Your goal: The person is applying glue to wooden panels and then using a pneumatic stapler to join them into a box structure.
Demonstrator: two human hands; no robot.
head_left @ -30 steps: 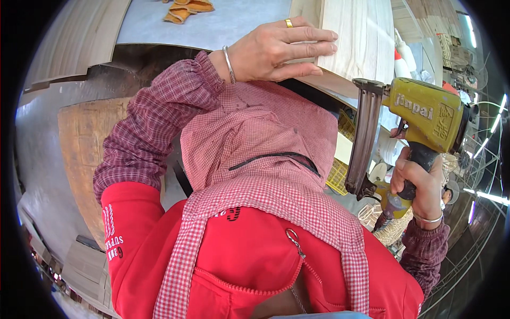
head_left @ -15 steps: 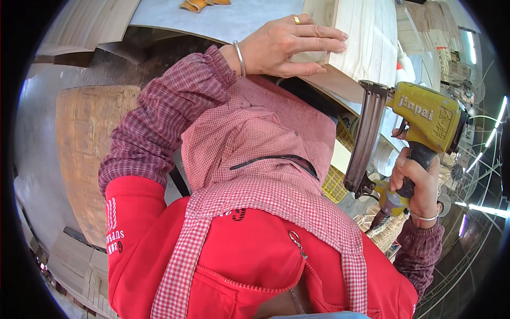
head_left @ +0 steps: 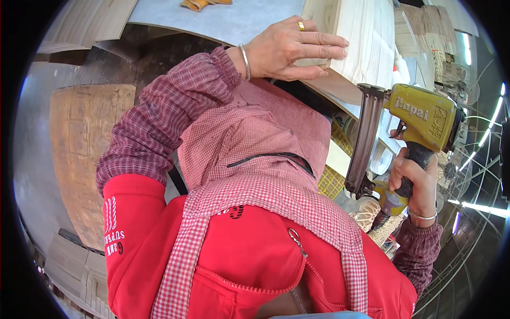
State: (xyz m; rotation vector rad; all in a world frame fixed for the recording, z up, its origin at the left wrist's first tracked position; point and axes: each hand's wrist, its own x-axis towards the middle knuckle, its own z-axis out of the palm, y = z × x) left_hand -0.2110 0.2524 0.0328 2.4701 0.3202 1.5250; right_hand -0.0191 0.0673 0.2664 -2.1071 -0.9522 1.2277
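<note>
My left hand point(head_left: 297, 49) lies across the near corner of a pale wooden box point(head_left: 364, 45), its fingers stretched flat over the edge and the thumb lower on the near side. A gold ring and a silver bangle show on it. My right hand point(head_left: 417, 178) is wrapped round the black grip of a yellow pneumatic nail gun point(head_left: 422, 117). The gun's long dark magazine point(head_left: 366, 138) stands nearly upright in the picture, its upper end close beside the box's near right corner. Whether the gun's nose touches the wood I cannot tell.
The box is on a pale worktable point(head_left: 212, 24) with an orange piece point(head_left: 196, 4) at its far side. Wooden panels point(head_left: 87, 21) stand far left, above a worn wooden board point(head_left: 90, 159). Yellow crates point(head_left: 332, 183) show below the table at right. More wood pieces point(head_left: 430, 29) stand behind the box.
Both hands keep their places, with only a slight shift of the whole view. The nail gun stays in my right hand beside the box.
</note>
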